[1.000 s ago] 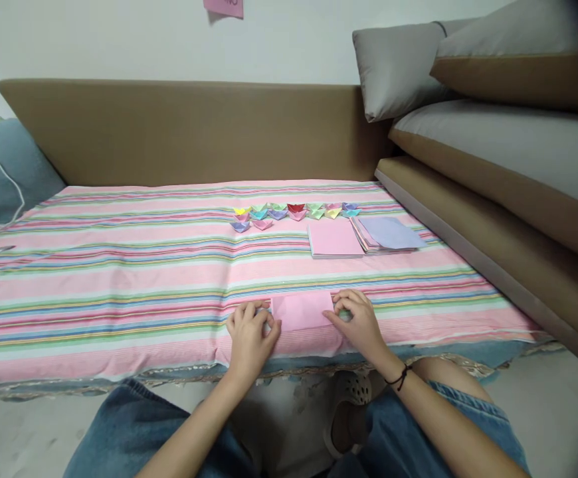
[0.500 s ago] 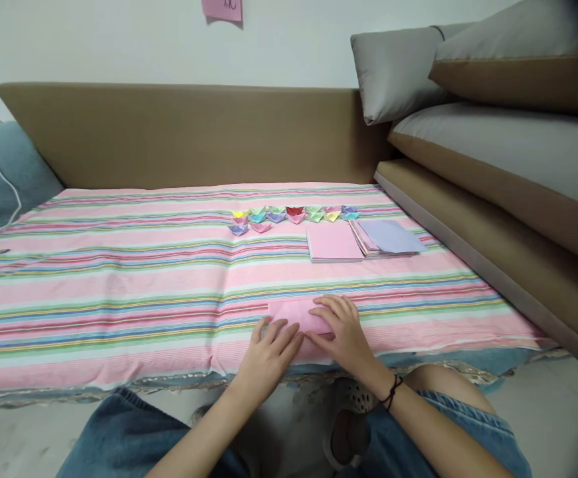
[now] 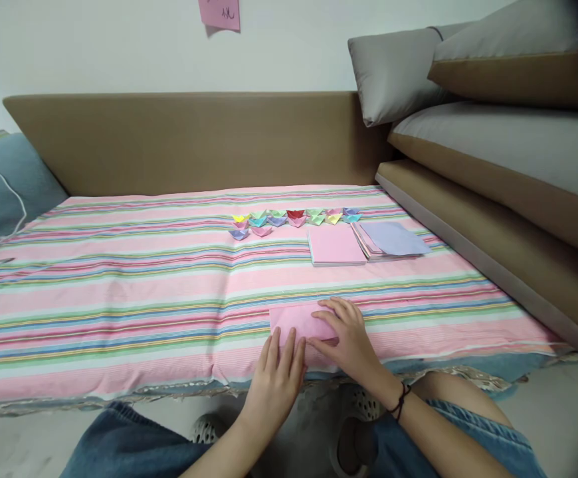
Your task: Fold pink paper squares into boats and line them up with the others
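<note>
A sheet of pink origami paper (image 3: 296, 322), folded into a flat rectangle, lies on the striped cloth close to its front edge. My left hand (image 3: 278, 372) rests its outstretched fingers on the sheet's near left part, holding nothing. At the right end, my right hand (image 3: 346, 335) grips the paper, its thumb along the near edge and its curved fingers over the top; these fingers hide the right end of the sheet.
Small folded paper boats (image 3: 296, 218) in several colours stand in rows farther back. Nearer are a pink paper stack (image 3: 336, 245) and a fanned stack with a lavender sheet (image 3: 393, 238) on top. Cushions (image 3: 498, 146) pile up on the right. The striped cloth (image 3: 119, 285) covers the surface.
My left hand has shifted slightly, its fingers now straighter and pointing forward on the paper. My right hand keeps its place on the sheet's right end. The view has tilted a little.
</note>
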### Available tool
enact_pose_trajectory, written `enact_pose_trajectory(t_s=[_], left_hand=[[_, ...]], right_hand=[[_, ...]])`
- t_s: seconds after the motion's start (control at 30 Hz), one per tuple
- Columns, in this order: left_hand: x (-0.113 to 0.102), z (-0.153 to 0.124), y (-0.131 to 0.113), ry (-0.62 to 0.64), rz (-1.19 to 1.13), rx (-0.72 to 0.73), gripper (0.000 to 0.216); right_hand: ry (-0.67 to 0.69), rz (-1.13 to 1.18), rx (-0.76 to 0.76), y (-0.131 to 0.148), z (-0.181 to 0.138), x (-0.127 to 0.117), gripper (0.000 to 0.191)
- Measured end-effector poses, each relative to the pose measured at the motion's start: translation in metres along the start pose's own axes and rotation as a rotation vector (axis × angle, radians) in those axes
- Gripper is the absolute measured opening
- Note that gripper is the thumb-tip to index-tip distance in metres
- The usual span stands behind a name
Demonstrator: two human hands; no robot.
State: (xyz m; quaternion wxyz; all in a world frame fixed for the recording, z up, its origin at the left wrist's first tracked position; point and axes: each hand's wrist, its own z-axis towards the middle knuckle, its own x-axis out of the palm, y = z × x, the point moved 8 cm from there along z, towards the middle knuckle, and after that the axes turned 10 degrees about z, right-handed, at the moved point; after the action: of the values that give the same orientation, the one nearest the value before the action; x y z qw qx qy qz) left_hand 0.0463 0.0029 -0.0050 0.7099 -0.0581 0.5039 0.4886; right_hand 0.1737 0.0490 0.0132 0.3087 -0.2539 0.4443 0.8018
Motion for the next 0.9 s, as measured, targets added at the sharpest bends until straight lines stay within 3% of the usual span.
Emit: enact_pose_trajectory(t_s=[0.4, 0.77, 0.9], left_hand=[[-0.007, -0.008, 0.028, -0.123, -0.134, -0.070, 0.034], [-0.008, -0.006, 0.072, -0.005, -0.337, -0.228, 0.007], [0.006, -0.002, 0.085, 0.060, -0.519, -0.353, 0.016]], right_hand=[[-0.038, -0.007, 0.086, -0.038, -0.011, -0.018, 0.046], [0.023, 0.132, 0.098, -0.054, -0.011, -0.028, 0.048], [0.029, 0.260, 0.150, -0.049, -0.005, -0.028, 0.052]])
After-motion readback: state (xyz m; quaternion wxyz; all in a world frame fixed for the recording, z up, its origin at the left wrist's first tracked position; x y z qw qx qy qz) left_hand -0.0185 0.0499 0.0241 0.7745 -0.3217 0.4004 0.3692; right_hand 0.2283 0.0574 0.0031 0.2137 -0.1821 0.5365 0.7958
